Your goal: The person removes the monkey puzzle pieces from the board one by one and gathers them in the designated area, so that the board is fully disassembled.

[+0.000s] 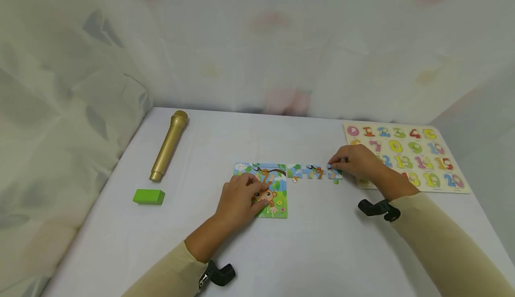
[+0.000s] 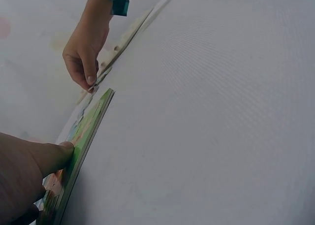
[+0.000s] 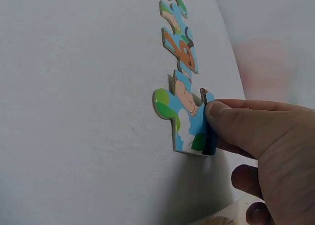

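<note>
A square jigsaw board (image 1: 277,212) with a monkey picture lies mid-table. My left hand (image 1: 239,201) rests on it, covering its left and middle; in the left wrist view the thumb (image 2: 60,153) lies on the board's green border. To the board's right, loose puzzle pieces stand in a row: one with sky and leaves (image 1: 294,171), then one with a brown branch and orange shape (image 1: 315,171). At the row's right end, my right hand (image 1: 356,163) pinches a blue puzzle piece (image 3: 184,124) between thumb and finger. That piece is slightly tilted, with a shadow under its near edge.
A wooden number board (image 1: 432,171) lies at the right, partly behind my right hand and wrist. On the left are a gold microphone (image 1: 169,147) and a green block (image 1: 149,197). A patterned curtain (image 1: 257,46) hangs behind the white table (image 1: 322,248).
</note>
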Demonstrator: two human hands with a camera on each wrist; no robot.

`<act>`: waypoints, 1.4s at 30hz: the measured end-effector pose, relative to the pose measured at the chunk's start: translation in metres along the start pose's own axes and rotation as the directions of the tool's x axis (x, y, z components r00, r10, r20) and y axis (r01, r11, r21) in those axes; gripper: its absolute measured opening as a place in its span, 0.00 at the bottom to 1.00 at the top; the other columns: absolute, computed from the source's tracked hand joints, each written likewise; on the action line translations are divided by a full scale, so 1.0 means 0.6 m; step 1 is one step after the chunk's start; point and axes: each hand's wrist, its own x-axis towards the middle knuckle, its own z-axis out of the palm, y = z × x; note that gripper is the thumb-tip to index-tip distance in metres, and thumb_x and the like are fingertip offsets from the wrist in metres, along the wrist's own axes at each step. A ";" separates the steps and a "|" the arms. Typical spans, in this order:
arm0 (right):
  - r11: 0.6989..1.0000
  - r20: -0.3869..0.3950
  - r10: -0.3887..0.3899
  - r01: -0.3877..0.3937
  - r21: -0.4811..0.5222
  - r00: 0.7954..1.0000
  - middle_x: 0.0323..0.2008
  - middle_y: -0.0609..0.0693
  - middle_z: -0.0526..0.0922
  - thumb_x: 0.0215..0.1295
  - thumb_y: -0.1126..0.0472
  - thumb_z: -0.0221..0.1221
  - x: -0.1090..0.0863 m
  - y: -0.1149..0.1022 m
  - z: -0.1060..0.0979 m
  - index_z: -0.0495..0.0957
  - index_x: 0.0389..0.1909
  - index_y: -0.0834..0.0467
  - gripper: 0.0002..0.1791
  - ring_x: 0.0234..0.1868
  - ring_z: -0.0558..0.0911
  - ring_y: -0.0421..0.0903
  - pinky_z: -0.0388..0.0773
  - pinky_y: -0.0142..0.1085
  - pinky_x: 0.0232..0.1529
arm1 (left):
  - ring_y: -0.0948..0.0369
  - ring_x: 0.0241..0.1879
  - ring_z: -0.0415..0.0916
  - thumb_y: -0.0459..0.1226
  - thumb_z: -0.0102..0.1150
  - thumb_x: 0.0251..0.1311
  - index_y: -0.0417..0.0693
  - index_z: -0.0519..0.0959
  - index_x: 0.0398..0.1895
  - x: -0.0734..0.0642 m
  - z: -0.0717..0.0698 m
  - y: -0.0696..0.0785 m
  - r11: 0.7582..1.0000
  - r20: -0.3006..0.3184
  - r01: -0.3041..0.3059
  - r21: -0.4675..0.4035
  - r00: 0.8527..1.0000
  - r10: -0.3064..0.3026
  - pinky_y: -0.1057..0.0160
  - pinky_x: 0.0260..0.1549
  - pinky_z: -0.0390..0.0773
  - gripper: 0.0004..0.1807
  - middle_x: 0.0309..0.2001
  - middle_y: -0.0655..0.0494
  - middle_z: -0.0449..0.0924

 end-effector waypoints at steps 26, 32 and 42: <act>0.942 -0.157 -0.316 0.289 -0.172 0.936 0.40 0.43 0.90 0.65 0.69 0.73 -0.015 0.015 0.023 0.94 0.47 0.54 0.12 0.42 0.89 0.44 0.84 0.43 0.44 | 0.48 0.52 0.75 0.47 0.76 0.63 0.59 0.90 0.57 -0.005 -0.002 -0.001 0.998 -0.024 -0.067 0.004 0.997 0.067 0.46 0.43 0.72 0.19 0.51 0.56 0.79; 0.956 -0.160 -0.280 0.260 -0.133 0.947 0.42 0.43 0.90 0.68 0.69 0.71 -0.016 0.013 0.020 0.93 0.50 0.55 0.13 0.45 0.88 0.44 0.85 0.44 0.46 | 0.46 0.53 0.76 0.46 0.77 0.62 0.60 0.89 0.59 -0.006 -0.005 0.001 0.995 -0.027 -0.095 0.030 0.995 0.096 0.43 0.44 0.73 0.21 0.52 0.53 0.80; 0.975 -0.186 -0.221 0.220 -0.027 0.957 0.43 0.43 0.88 0.74 0.64 0.67 -0.016 -0.010 0.006 0.89 0.56 0.55 0.14 0.37 0.78 0.41 0.77 0.36 0.38 | 0.49 0.52 0.77 0.47 0.79 0.60 0.57 0.90 0.58 -0.006 -0.013 0.006 0.994 -0.034 -0.101 0.034 0.994 0.103 0.45 0.44 0.73 0.23 0.51 0.55 0.82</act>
